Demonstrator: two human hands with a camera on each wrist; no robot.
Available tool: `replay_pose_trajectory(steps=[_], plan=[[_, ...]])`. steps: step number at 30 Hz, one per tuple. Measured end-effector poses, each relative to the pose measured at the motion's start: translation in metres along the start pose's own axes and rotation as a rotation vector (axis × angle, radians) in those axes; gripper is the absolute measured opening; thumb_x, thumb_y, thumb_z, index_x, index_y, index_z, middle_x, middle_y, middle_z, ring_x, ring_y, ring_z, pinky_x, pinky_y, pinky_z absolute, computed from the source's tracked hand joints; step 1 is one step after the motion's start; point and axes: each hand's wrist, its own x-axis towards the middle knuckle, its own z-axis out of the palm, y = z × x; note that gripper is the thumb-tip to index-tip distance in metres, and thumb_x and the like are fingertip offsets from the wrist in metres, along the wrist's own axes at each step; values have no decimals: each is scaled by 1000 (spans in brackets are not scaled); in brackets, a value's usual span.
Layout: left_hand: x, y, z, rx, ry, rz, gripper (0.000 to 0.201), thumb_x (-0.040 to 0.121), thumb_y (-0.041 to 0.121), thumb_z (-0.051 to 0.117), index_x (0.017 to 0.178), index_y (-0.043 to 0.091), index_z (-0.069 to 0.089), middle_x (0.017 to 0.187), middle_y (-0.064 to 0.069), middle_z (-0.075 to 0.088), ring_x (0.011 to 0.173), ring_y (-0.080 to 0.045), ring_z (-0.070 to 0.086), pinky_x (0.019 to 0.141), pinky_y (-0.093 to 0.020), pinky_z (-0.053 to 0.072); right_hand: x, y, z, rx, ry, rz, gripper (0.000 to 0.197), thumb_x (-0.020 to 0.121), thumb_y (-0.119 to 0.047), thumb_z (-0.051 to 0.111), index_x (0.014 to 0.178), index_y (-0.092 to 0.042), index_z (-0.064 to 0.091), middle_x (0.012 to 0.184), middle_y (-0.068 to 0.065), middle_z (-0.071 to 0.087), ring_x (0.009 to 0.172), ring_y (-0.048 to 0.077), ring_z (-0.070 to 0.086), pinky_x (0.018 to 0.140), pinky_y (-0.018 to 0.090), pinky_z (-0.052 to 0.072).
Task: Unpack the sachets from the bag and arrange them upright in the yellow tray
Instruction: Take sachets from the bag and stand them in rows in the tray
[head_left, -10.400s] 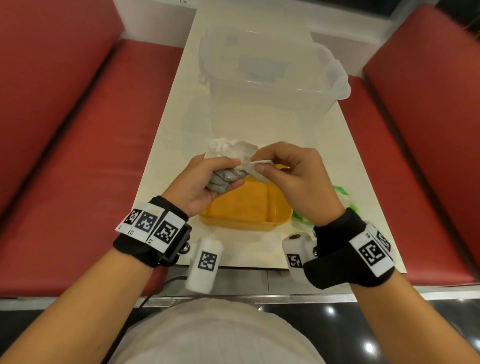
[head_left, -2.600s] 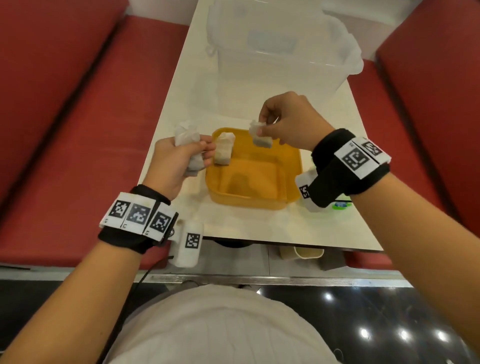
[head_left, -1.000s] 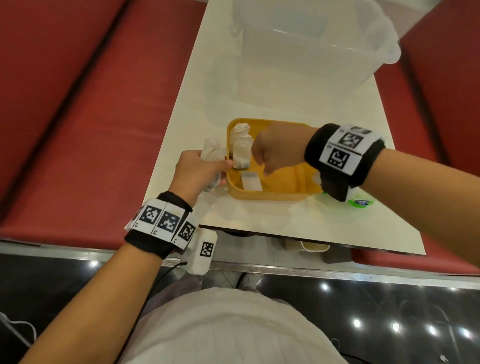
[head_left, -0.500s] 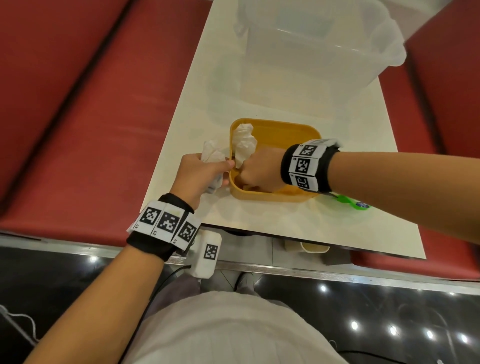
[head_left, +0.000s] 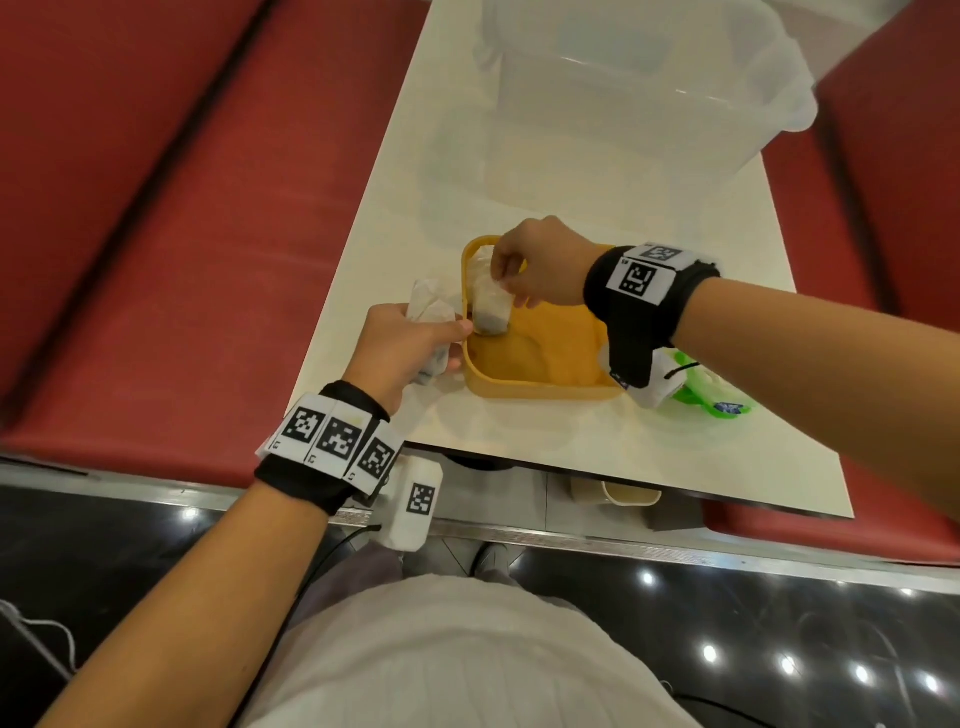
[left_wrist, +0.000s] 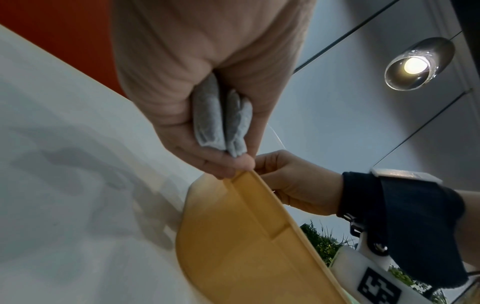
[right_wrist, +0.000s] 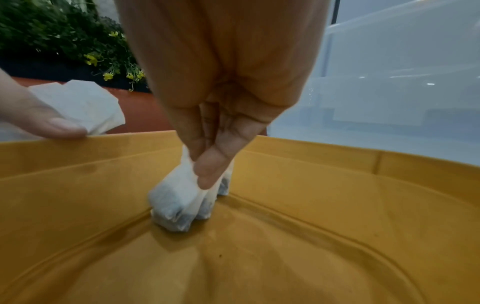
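Observation:
The yellow tray (head_left: 550, 353) sits on the white table near its front edge. My right hand (head_left: 511, 283) pinches the top of a white sachet (head_left: 491, 306) that stands upright on the tray floor against the left wall, next to another sachet. The right wrist view shows the pinch of my right hand (right_wrist: 205, 168) on the sachets (right_wrist: 174, 201), with their dark-filled bottoms on the tray (right_wrist: 311, 226). My left hand (head_left: 447, 343) grips a bunch of sachets (head_left: 428, 306) just outside the tray's left rim. In the left wrist view, its fingertips (left_wrist: 228, 170) touch the rim of the tray (left_wrist: 246, 246).
A clear plastic bin (head_left: 639, 88) stands at the far end of the table. Green packaging (head_left: 711, 395) lies to the right of the tray, partly under my right wrist. Red benches (head_left: 156, 208) run along both sides.
A sachet that lay flat on the tray floor a second ago now stands upright against the left wall. My right hand reached down for it and rose. My left hand stayed put.

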Motion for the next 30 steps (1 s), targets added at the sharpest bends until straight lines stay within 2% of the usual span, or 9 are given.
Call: replay_pose_trajectory(steps=[2, 5, 9, 14, 18, 22, 24, 28, 30], plan=[[-1, 0, 0, -12, -8, -2, 34, 79, 13, 78, 106, -4, 67, 85, -16, 68, 79, -27, 73, 78, -41, 50, -3, 2, 1, 17, 61, 0, 10, 90, -8, 55, 94, -9, 64, 93, 8, 70, 63, 10, 66, 67, 24, 56], [-2, 1, 0, -9, -7, 2, 26, 79, 12, 78, 100, 0, 68, 86, -15, 69, 79, -27, 72, 91, -50, 54, -7, -2, 4, -95, 54, -23, 24, 86, -28, 65, 100, -8, 67, 94, 7, 69, 82, 21, 64, 76, 31, 53], [-3, 2, 0, 1, -11, 5, 21, 79, 11, 78, 95, 2, 67, 86, -14, 71, 76, -24, 73, 90, -53, 53, -7, -10, 12, -271, -44, -54, 48, 73, -52, 72, 101, -14, 64, 91, 4, 67, 83, 24, 61, 76, 39, 55], [0, 1, -1, 2, 1, 4, 35, 79, 11, 77, 108, -3, 66, 87, -14, 69, 61, -15, 71, 70, -36, 56, -12, -12, 2, -279, -81, -150, 31, 80, -28, 66, 108, -13, 63, 103, 4, 66, 92, 24, 61, 84, 39, 53], [-1, 1, -1, -1, 5, 2, 31, 80, 11, 77, 106, -1, 68, 88, -15, 70, 60, -14, 71, 59, -28, 53, -26, -15, -1, -425, -236, -239, 38, 82, -26, 67, 118, -17, 59, 107, -3, 63, 87, 16, 55, 75, 27, 45], [0, 1, 0, -8, 8, -2, 24, 80, 10, 77, 101, 1, 69, 88, -15, 70, 61, -15, 71, 55, -23, 52, -35, -19, 21, -664, -391, -384, 38, 84, -16, 58, 121, -21, 51, 111, 0, 57, 79, 21, 53, 65, 34, 49], [0, 1, 0, -15, 12, 4, 20, 79, 10, 77, 97, 3, 70, 90, -15, 70, 64, -16, 71, 58, -25, 58, -34, -19, 28, -774, -378, -454, 38, 87, -11, 50, 124, -19, 47, 117, 4, 52, 77, 25, 51, 59, 34, 44], [1, 0, 0, -21, 12, 10, 25, 79, 9, 77, 101, 0, 70, 95, -17, 71, 70, -19, 72, 73, -35, 60, -32, -18, 34, -908, -332, -566, 28, 95, -15, 44, 123, -14, 49, 115, 6, 55, 88, 29, 60, 59, 32, 39], [1, 1, 0, -14, 10, 4, 25, 79, 10, 77, 101, 2, 70, 93, -15, 71, 68, -18, 72, 65, -30, 61, -29, -16, 33, -869, -298, -554, 26, 97, -19, 44, 121, -17, 54, 111, 4, 59, 88, 27, 61, 60, 31, 40]])
